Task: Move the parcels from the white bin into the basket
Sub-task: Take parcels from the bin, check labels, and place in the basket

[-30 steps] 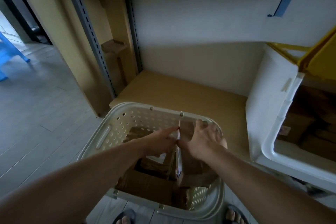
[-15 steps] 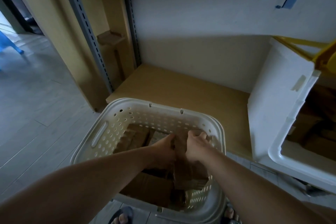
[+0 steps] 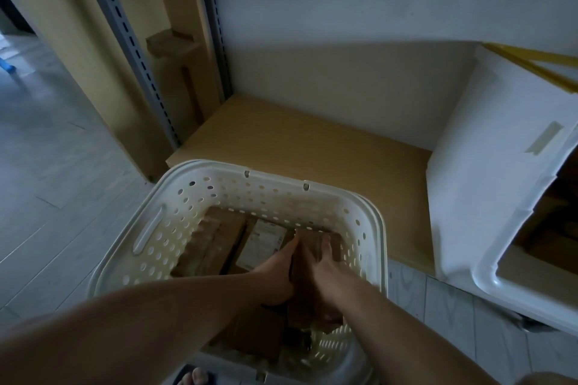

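Both my arms reach down into the basket [image 3: 147, 262] in the lower middle of the frame. My left hand [image 3: 278, 272] and right hand [image 3: 325, 269] sit close together, one on each side of a narrow brown parcel [image 3: 301, 287] that stands on edge between them. My left palm lies flat against its left face, fingers stretched forward along it. My right hand presses the right face, with its fingers laid over the top edge at the far end. So the hands are clamped on the parcel from both sides, well below the basket's rim.

The parcel is toward the right side of the basket, near its right wall. Left of my hands, flat on the bottom, lies a box with a white label [image 3: 262, 244], and further left another brown box [image 3: 215, 237]. A larger brown box [image 3: 250, 337] shows under my left forearm, toward the near side.

At the right edge of the frame stands the bin [image 3: 488, 203], tipped so its opening faces me, with brown parcels dimly visible inside; it is well apart from my hands. Between basket and bin runs a tan shelf [image 3: 312, 147] against the wall.
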